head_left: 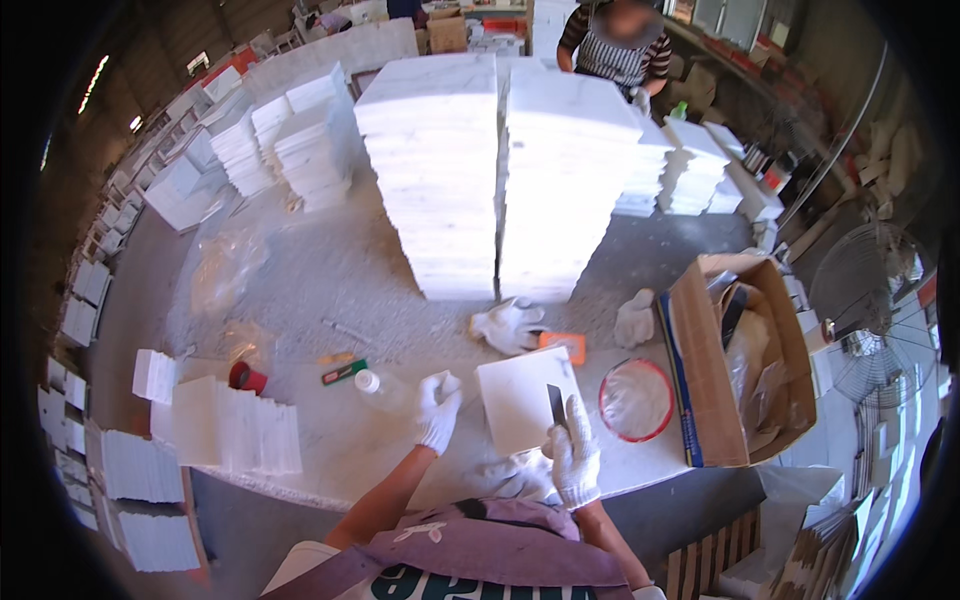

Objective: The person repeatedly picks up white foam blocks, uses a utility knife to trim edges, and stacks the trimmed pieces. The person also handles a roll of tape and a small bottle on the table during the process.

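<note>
My right hand [575, 462], in a white glove, is closed around a dark flat blade [556, 403], perhaps a scraper. The blade lies over the right part of a white square tile [520, 398] on the worktable. To the left of the tile, apart from it, my left hand [437, 412] is also gloved, its fingers curled in; anything inside them is hidden. A clear bottle with a white cap [367, 382] lies just left of that hand. Crumpled white cloth or a glove [515, 474] lies at the tile's near edge.
Tall stacks of white slabs [435, 180] stand beyond. Loose gloves [508, 325], an orange piece [564, 347] and a red-rimmed round container [637, 400] surround the tile. A cardboard box [745, 370] stands right; cut tiles [225, 430] and a red cup [247, 377] left. Another person [615, 50] works behind.
</note>
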{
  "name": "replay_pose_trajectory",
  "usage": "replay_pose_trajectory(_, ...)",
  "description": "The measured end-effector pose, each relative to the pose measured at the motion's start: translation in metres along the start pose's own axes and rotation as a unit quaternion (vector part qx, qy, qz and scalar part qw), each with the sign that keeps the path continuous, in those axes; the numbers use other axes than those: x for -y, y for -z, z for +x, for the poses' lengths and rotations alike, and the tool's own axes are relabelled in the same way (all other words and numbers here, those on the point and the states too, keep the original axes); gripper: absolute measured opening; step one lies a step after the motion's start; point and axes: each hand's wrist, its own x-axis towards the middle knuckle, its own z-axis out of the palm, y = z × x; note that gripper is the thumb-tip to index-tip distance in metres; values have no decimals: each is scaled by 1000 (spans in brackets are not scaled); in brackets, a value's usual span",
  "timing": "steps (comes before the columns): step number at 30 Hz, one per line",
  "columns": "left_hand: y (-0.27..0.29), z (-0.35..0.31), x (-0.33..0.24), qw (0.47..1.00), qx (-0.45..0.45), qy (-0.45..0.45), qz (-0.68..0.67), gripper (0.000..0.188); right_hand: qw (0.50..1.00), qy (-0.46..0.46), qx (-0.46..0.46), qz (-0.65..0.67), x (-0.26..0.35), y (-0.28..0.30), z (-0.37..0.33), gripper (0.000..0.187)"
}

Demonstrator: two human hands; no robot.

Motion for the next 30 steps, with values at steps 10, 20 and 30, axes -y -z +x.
replay_pose_trajectory(10, 5, 3, -16, 980, -17, -42, 193, 53, 986, 127, -98, -37, -13, -27, 25, 54)
replay_pose_trajectory(20, 7, -1, -7, 967, -27, -87, 238, 58, 961, 222, -96, -133, -40, -27, 26, 59)
replay_pose_trajectory(30, 15, -24, -18, 952, -71, -158, 250, 78, 964, 230, -95, -97, -35, -30, 26, 58)
